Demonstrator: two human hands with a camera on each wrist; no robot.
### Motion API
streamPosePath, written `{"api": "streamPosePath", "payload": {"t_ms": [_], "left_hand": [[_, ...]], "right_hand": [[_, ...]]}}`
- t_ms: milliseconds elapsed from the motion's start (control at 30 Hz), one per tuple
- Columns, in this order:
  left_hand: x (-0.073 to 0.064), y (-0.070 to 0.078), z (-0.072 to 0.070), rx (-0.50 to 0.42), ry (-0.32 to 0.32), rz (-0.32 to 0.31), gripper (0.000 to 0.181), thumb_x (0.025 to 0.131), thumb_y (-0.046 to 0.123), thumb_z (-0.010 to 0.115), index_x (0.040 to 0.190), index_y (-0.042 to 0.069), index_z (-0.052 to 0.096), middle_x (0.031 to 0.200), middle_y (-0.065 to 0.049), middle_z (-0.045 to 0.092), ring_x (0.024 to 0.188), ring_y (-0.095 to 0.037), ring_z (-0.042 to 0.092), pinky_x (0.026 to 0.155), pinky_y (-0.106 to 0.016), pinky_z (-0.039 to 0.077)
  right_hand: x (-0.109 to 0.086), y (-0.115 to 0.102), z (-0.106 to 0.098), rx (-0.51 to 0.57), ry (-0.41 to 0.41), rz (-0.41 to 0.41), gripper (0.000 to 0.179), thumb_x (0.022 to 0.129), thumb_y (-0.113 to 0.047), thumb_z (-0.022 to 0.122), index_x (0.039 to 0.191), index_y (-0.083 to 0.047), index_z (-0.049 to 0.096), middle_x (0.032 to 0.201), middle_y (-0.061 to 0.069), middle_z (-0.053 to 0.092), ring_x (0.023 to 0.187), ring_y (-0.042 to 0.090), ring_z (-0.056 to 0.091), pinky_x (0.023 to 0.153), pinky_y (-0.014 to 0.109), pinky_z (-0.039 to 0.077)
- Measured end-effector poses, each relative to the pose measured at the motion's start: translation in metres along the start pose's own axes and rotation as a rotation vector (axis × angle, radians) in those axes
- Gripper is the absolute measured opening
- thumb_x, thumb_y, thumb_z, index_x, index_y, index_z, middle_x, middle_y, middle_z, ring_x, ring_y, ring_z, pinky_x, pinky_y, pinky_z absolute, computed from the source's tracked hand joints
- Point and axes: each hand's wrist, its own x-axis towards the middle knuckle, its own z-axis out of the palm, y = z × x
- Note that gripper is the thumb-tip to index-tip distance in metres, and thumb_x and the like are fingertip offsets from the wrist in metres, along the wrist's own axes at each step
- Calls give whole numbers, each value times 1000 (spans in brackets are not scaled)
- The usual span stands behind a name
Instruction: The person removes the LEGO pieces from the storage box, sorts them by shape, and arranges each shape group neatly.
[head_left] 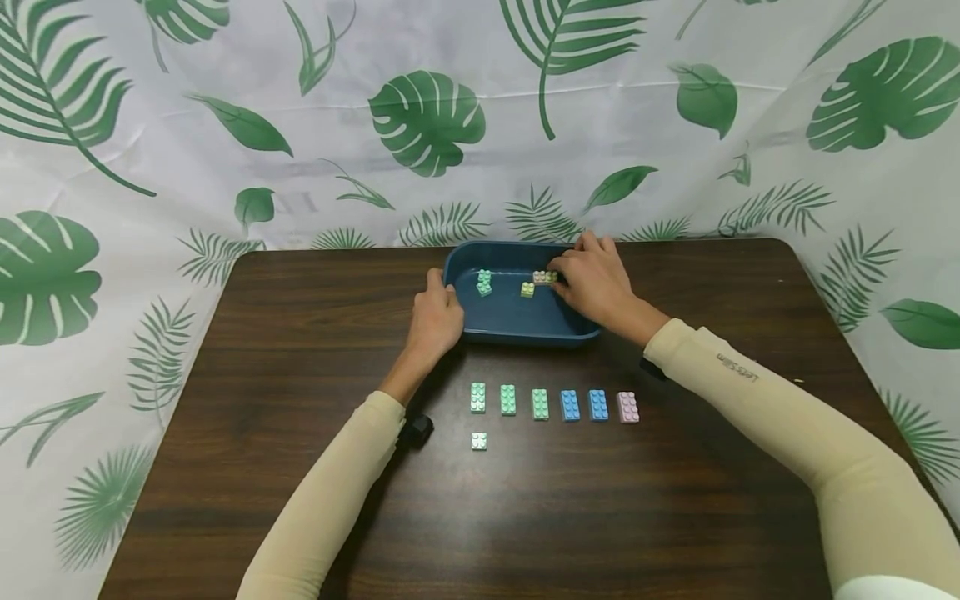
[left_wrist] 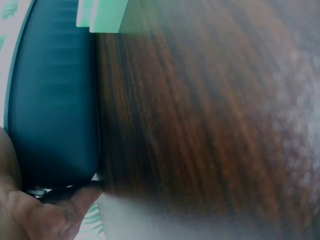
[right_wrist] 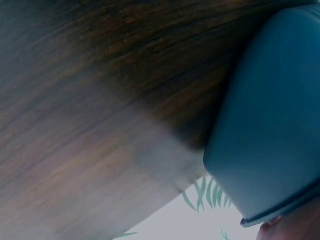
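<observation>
A dark blue tray (head_left: 517,323) stands near the table's back edge with a few small toy bricks inside. My left hand (head_left: 437,317) grips its left end; the left wrist view shows the thumb (left_wrist: 86,197) at the tray's corner. Over the right end reaches my right hand (head_left: 596,279), fingertips down inside beside a pink brick (head_left: 540,277) and a yellow-green brick (head_left: 552,277). Whether they pinch the yellow-green one is unclear. A yellow brick (head_left: 527,290) and green bricks (head_left: 484,283) lie further left. The right wrist view mostly shows the tray's outer wall (right_wrist: 270,120).
In front of the tray runs a row of bricks: green (head_left: 508,400), blue (head_left: 570,406) and, at the right end, pink (head_left: 627,407). A smaller pale green brick (head_left: 479,442) lies below the row's left end. A leaf-patterned cloth (head_left: 300,175) hangs behind the table.
</observation>
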Motion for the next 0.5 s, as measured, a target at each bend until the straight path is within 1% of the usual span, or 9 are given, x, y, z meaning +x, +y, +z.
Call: {"api": "streamPosePath", "payload": {"t_ms": [100,233,400,500], "left_hand": [[0,1,0,-1,-2,1,37,115,24,33,146,5,43,90,-16,63,84,-34,64,78,-52,53],[-1,2,1,-5,0,-1,36,115,23,34,145,6,44,91,-16,64,87,-35,65,79,-53,53],[-2,2,1,-5,5,-4,35,115,21,35,144,5,44,92,-18,65,89,-35,66,81,-54,53],[-1,1,1,-2,5,-8,36,115,22,34,145,5,44,93,-18,66,87,-35,66,81,-54,54]], "right_hand": [[0,-1,1,-20,-9,3,26,95,-30,81,118,-18,81,109,7,81,98,31,47,84,48,31],[0,-1,0,-25,-3,5,22,95,-29,81,115,-19,82,106,6,81,97,31,47,84,48,31],[-2,-1,-1,-6,10,-1,21,94,-26,82,114,-19,82,107,6,81,100,32,50,86,49,33],[-6,-3,-4,19,49,-15,22,93,-26,84,113,-17,82,107,6,81,105,34,53,88,51,35]]}}
